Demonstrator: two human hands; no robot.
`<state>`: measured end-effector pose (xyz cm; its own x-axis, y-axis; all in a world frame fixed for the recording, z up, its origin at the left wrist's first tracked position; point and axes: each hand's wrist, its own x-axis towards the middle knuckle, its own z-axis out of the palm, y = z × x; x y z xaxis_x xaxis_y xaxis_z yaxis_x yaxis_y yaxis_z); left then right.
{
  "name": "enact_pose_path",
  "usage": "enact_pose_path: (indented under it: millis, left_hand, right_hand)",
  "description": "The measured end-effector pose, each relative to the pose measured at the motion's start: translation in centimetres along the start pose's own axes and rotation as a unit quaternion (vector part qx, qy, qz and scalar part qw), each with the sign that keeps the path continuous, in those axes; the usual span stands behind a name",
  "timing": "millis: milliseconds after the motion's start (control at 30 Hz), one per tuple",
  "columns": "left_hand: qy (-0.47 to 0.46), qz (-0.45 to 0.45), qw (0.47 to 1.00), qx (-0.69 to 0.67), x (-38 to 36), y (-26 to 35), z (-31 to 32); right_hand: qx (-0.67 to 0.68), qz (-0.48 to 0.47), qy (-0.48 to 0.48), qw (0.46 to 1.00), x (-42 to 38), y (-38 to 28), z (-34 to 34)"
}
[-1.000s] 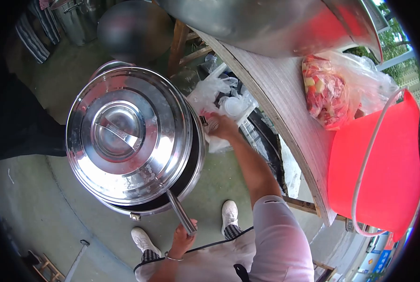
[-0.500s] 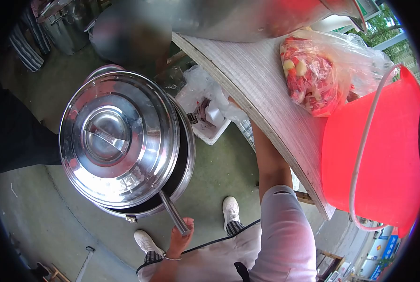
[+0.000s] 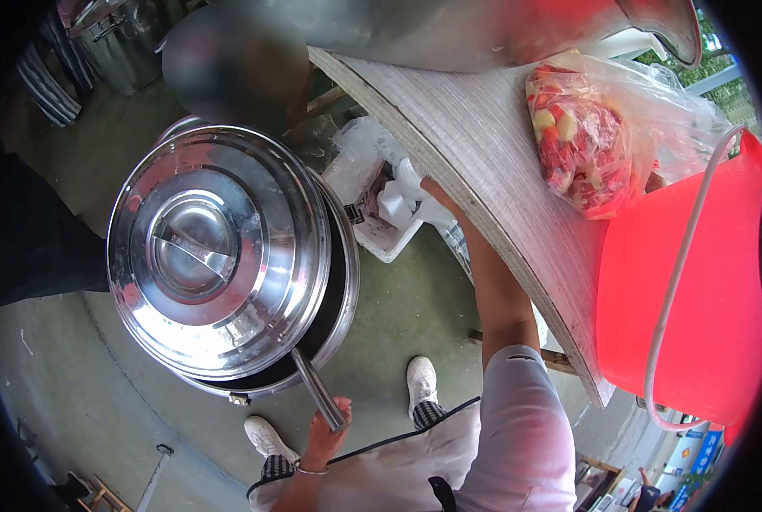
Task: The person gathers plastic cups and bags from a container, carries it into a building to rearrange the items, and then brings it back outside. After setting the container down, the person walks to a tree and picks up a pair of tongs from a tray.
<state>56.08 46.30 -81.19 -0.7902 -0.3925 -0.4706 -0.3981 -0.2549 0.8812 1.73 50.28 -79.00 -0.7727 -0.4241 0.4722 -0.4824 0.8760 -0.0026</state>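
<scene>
My left hand (image 3: 328, 433), a bracelet at its wrist, is closed around the end of a metal handle (image 3: 319, 391). That handle sticks out of a big steel pot (image 3: 347, 311); whatever it belongs to is hidden inside. A shiny domed lid (image 3: 261, 247) sits askew on the pot, leaving a dark gap along its near right side. My right hand (image 3: 432, 189) reaches past the table edge beside a white foam box (image 3: 388, 247). The box holds clear plastic, white pieces and dark scraps. The tabletop edge hides most of this hand's fingers.
On the grey table (image 3: 475, 128) lies a plastic bag (image 3: 573, 136) of red and pale chopped food. A red bucket (image 3: 688, 282) with a pale handle stands beside it, and a large metal vessel (image 3: 466, 30) at the back. Another steel pot (image 3: 121, 51) and a person's dark clothing (image 3: 40, 230) are at left.
My right hand has come slightly more into view beside the foam box, where white pieces have shifted. The view has moved a little. My left hand stays on the handle.
</scene>
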Motion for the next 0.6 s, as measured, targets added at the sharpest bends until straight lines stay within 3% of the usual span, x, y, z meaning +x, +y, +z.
enact_pose_path:
  millis: [233,267,367,433,533,600]
  left_hand:
    - [-0.014,-0.029,0.992,-0.124,0.4,0.1,-0.3]
    - [-0.019,-0.016,0.996,-0.083,0.4,-0.1,-0.5]
    - [-0.020,0.018,1.000,0.004,0.5,0.8,-0.7]
    - [-0.008,0.031,0.999,0.016,0.6,2.2,-0.8]
    - [0.022,0.063,0.998,0.010,0.8,1.5,-0.6]
    - [0.015,0.059,0.997,0.040,0.7,1.5,-0.5]
  right_hand:
    - [-0.152,-0.182,-0.183,0.954,-2.0,-4.9,1.3]
    - [-0.175,-0.209,-0.191,0.943,-2.3,-5.3,2.2]
    - [-0.164,-0.276,-0.035,0.946,-2.5,-6.6,5.9]
    - [-0.071,-0.291,-0.192,0.935,-3.3,-7.0,7.9]
    - [0.069,-0.304,-0.410,0.857,-5.2,-7.9,12.6]
    - [0.136,-0.254,-0.440,0.851,-7.3,-7.6,15.9]
